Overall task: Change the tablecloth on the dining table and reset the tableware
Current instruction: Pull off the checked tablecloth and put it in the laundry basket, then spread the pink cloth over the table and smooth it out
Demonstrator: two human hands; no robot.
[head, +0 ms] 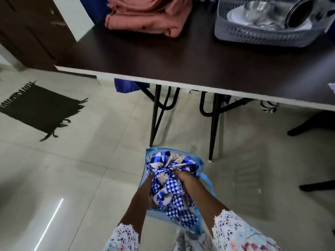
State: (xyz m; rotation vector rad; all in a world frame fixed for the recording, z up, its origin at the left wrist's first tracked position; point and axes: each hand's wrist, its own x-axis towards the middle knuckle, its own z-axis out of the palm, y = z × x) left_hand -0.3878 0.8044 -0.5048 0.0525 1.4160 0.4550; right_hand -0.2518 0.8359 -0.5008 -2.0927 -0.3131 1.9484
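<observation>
Her left hand (148,189) and right hand (179,175) each gripped the bunched blue checked tablecloth (170,180), pressing it into the light blue basket (200,163) on the floor before the bare dark table (163,57).

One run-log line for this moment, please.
stage: old cloth to bin | both hands gripping blue checked tablecloth in blue mesh basket | dark table bare
</observation>
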